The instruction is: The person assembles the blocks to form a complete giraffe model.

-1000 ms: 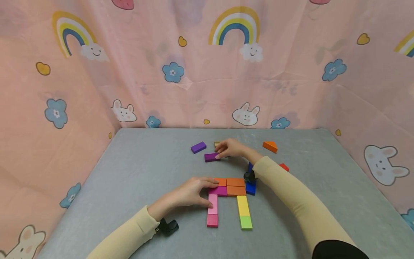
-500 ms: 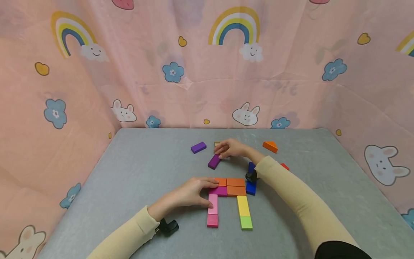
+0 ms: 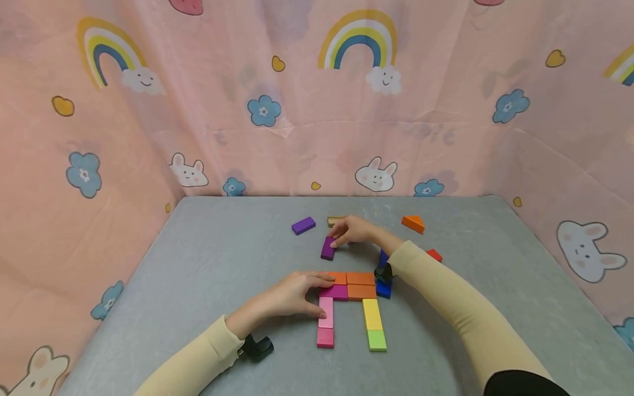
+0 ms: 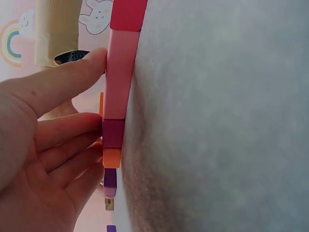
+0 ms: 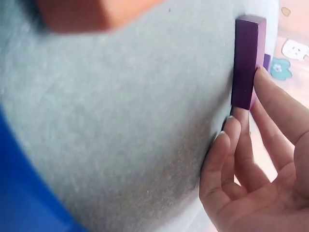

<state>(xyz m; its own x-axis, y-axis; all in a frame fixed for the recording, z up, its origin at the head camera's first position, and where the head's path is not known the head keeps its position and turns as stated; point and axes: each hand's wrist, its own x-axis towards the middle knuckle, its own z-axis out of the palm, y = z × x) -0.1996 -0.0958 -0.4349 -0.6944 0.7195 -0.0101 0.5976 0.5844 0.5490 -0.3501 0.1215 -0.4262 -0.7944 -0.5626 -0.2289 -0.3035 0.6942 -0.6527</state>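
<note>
My left hand (image 3: 291, 297) rests at the left side of a flat block arrangement, thumb on a pink block (image 4: 119, 75) and fingertips by the magenta block (image 4: 113, 133) and an orange block (image 4: 111, 157). Its fingers are spread and fairly straight. Beyond the arrangement, my right hand (image 3: 355, 230) holds a dark purple block (image 5: 246, 63) at one end, thumb on its upper face and fingers at its near end. The block points toward the arrangement. More orange blocks (image 3: 360, 279) form the top row, and a yellow block (image 3: 372, 314) and green block (image 3: 377, 340) make the right leg.
A violet block (image 3: 304, 225) and a wooden-coloured block (image 3: 335, 221) lie at the back. Blue blocks (image 3: 383, 288) sit under the right wrist. Farther right are an orange triangular block (image 3: 413, 223) and a red block (image 3: 434, 255). A patterned curtain (image 3: 307, 137) stands behind the grey table (image 3: 223, 242).
The dark purple block has turned from lying crosswise to pointing toward the arrangement, moving slightly nearer, with my right hand at it. My left hand has stayed in place.
</note>
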